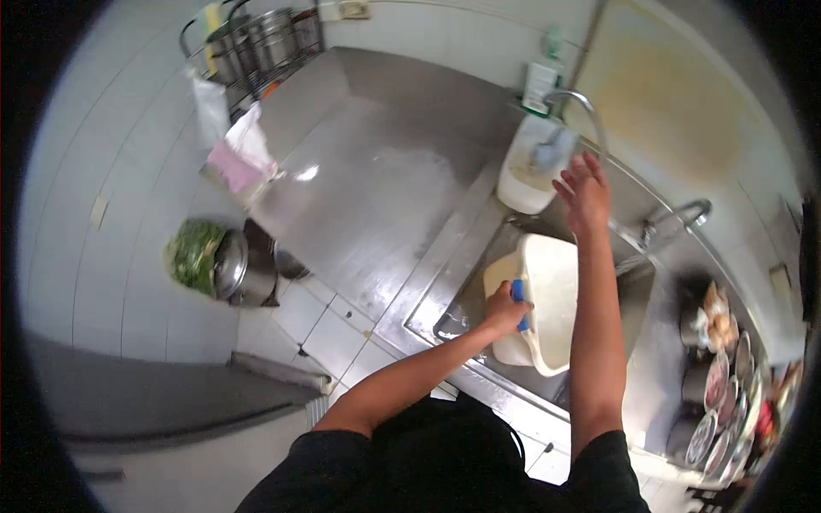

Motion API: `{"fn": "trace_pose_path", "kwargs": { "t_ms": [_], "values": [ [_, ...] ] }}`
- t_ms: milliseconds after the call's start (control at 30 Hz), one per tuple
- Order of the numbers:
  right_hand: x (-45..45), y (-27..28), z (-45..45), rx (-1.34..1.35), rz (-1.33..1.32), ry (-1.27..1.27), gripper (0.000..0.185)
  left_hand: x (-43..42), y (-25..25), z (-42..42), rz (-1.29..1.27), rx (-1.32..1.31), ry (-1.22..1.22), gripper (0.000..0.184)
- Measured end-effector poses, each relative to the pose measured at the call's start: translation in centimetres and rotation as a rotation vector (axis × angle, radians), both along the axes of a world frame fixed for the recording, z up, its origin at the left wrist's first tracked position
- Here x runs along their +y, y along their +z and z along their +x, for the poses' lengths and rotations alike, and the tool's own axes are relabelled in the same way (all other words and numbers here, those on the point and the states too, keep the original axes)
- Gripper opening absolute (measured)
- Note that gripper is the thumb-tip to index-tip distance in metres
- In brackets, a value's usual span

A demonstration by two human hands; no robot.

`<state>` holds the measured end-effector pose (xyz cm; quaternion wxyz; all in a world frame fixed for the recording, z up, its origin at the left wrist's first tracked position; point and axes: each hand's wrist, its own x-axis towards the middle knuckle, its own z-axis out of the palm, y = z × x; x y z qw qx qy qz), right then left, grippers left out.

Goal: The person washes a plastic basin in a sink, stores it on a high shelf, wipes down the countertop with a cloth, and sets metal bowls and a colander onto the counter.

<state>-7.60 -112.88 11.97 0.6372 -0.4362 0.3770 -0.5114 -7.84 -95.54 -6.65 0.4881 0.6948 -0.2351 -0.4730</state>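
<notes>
My left hand [506, 309] is closed on the blue handle [519, 305] at the near-left rim of a large cream basin [550, 291]. The basin sits tilted in the metal sink [466, 312], its inside facing right. My right hand [586, 195] is raised beyond the basin with its fingers apart and nothing in them. Just left of its fingertips stands a smaller white container [523, 182] with a bluish-grey item [554, 150] in it. The curved faucet spout [590, 107] rises beside that container. My right forearm hides part of the basin's right side.
A steel counter [368, 171] spreads to the left of the sink. A green-and-white bottle [540, 81] stands by the wall. Another faucet [676, 218] is at the right, with several bowls of food [718, 380] beyond. A lidded pot [248, 265] stands at the left, near leafy greens [197, 256].
</notes>
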Motion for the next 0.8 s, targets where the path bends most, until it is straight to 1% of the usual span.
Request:
{"fn": "trace_pose_path", "kwargs": {
  "t_ms": [67, 100, 133, 167, 200, 233, 300, 333, 367, 400, 433, 467, 500, 533, 567, 600, 633, 700, 767, 800],
  "values": [
    [-0.5, -2.2, -3.3, 0.062, -0.056, 0.042, 0.036, -0.5, 4.0, -0.5, 0.001, 0.058, -0.025, 0.043],
    [-0.2, -3.2, -5.4, 0.022, 0.039, 0.095, 0.025, -1.7, 3.7, -0.9, 0.018, -0.007, -0.066, 0.042],
    [-0.3, -4.9, -7.2, 0.079, 0.022, 0.085, 0.017, -2.0, 6.8, -1.4, 0.023, -0.044, -0.088, 0.042],
    [-0.4, -6.0, -9.1, 0.149, 0.028, 0.054, 0.012, -3.3, 6.9, -2.2, 0.008, -0.156, -0.144, 0.040],
    [-0.7, -7.1, -10.8, 0.175, 0.048, -0.002, 0.012, -4.6, 6.8, -3.1, -0.012, -0.271, -0.193, 0.039],
    [0.2, -6.6, -12.3, 0.264, 0.037, -0.037, 0.012, -5.7, 7.4, -4.0, -0.033, -0.200, -0.196, 0.037],
    [0.4, -7.4, -14.9, 0.429, 0.020, 0.021, 0.016, -8.2, 8.5, -6.3, -0.070, -0.057, -0.225, 0.034],
    [-0.8, -10.5, -16.6, 0.727, -0.278, 0.022, 0.021, -10.5, 5.7, -7.2, 0.037, 0.063, 0.003, 0.034],
    [0.9, -8.4, -17.4, 0.822, -0.382, 0.014, 0.022, -11.4, 4.8, -7.1, -0.060, 0.262, -0.040, 0.037],
    [1.3, -8.7, -18.5, 0.916, -0.581, -0.015, 0.023, -12.2, 4.7, -7.4, -0.046, 0.205, 0.030, 0.038],
    [0.9, -9.7, -19.0, 1.117, -0.496, 0.002, 0.023, -14.8, 0.4, -7.3, -0.065, 0.189, 0.084, 0.041],
    [1.8, -8.8, -19.4, 1.039, -0.412, 0.002, 0.023, -13.5, 6.2, -8.0, -0.035, -0.028, 0.043, 0.042],
    [2.6, -7.5, -19.8, 1.059, -0.308, 0.059, 0.023, -15.4, 3.2, -7.4, -0.054, 0.021, 0.038, 0.042],
    [3.1, -7.9, -20.3, 0.905, -0.278, 0.030, 0.023, -17.4, 0.1, -7.1, -0.075, 0.072, 0.047, 0.042],
    [2.9, -9.4, -20.6, 0.865, -0.282, 0.046, 0.024, -17.6, 1.1, -7.2, -0.031, -0.021, 0.051, 0.040],
    [3.5, -9.1, -20.9, 0.824, -0.159, 0.095, 0.031, -17.4, 2.3, -7.2, 0.016, -0.122, 0.062, 0.038],
    [3.7, -10.3, -21.3, 0.696, -0.048, 0.130, 0.035, -17.5, 2.4, -7.5, 0.019, -0.155, 0.002, 0.035],
    [4.7, -12.1, -21.9, 0.432, 0.172, 0.181, 0.040, -17.7, 0.9, -7.7, 0.068, -0.265, -0.012, 0.033],
    [6.8, -13.1, -23.9, 0.171, 0.395, 0.220, 0.043, -15.2, 3.8, -8.7, -0.009, -0.272, -0.097, 0.030],
    [7.7, -15.6, -25.4, 0.173, 0.361, 0.229, 0.042, -14.6, 4.1, -8.8, -0.020, -0.189, -0.062, 0.030]
  ]
}}
